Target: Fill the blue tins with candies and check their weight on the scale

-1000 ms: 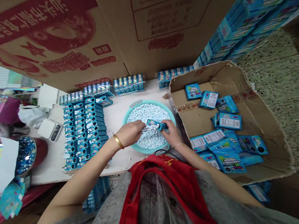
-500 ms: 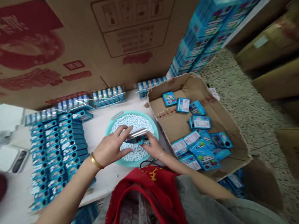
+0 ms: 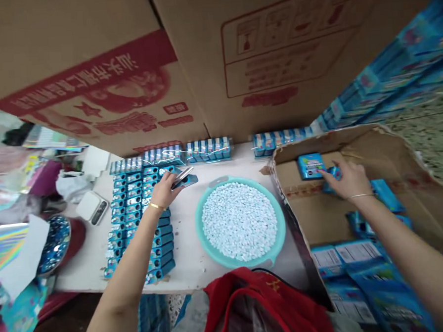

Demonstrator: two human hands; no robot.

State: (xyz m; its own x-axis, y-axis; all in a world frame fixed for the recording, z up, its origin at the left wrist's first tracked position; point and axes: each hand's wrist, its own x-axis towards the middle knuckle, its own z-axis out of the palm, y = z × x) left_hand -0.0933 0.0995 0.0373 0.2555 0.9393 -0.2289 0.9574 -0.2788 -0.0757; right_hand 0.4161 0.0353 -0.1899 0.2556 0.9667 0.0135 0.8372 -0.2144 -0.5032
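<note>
My left hand (image 3: 164, 191) is closed around a shiny metal tool (image 3: 182, 176), perhaps a small scoop. A blue piece with a dark opening shows beside the tool; I cannot tell whether it is held too. This hand is over the far end of the rows of blue candy boxes (image 3: 134, 205), which stand with round holes facing up. Inside the cardboard carton, my right hand (image 3: 350, 179) has its fingers around a small blue box (image 3: 332, 176), partly hidden by them. Another blue box (image 3: 311, 166) lies just left of its fingertips. Between my hands sits a turquoise basin (image 3: 199, 226) of pale blue candies (image 3: 239, 219).
More blue boxes lie in the carton (image 3: 302, 216). Wrapped packs (image 3: 208, 149) line the table's back, before large cardboard boxes (image 3: 202, 87). On the left are a white scale (image 3: 92, 207) and a red bowl (image 3: 78, 233) of small shiny pieces. Stacked blue packs (image 3: 387, 73) rise at right.
Both hands have left the basin. My left hand has gone left with the metal tool to the box rows, and my right hand has moved right into the carton. The view has shifted left.
</note>
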